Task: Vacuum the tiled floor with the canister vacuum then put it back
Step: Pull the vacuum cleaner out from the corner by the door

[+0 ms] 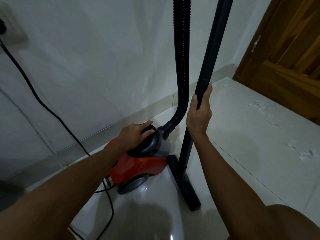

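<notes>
1. Two bare hands are at work in a dim corner of a room: the left hand [136, 131] grips the dark grey carry handle [149, 135] on top of a small red-and-grey plastic canister vacuum [138, 163], and the right hand [199, 115] is wrapped round a long black rigid wand tube [210, 54].
2. Where the machine is: it sits on the pale glossy tiled floor [242, 153], near the foot of a white wall [86, 58], at about 10 o'clock from the picture's centre bottom.
3. Step in hand, as a judgement: the person appears to be either lifting the canister out to begin or setting it back; the view alone cannot settle which.
4. What comes next calls for (again a judgement) lifting or steadying the body by its handle while keeping the wand upright so the ribbed black hose [181, 58] does not drag.
5. Hand poses: the left arm reaches forward and down, fingers curled over the handle; the right arm reaches forward, thumb and fingers clamped on the tube just below its joint. The hands are apart.
6. Black flat floor nozzle [187, 191] rests on the tiles just beside the canister, at its 3 o'clock.
7. Black power cord [43, 104] runs from a wall socket at 10 o'clock down toward the machine's rear.
8. Brown wooden door [285, 49] stands at 2 o'clock.
</notes>
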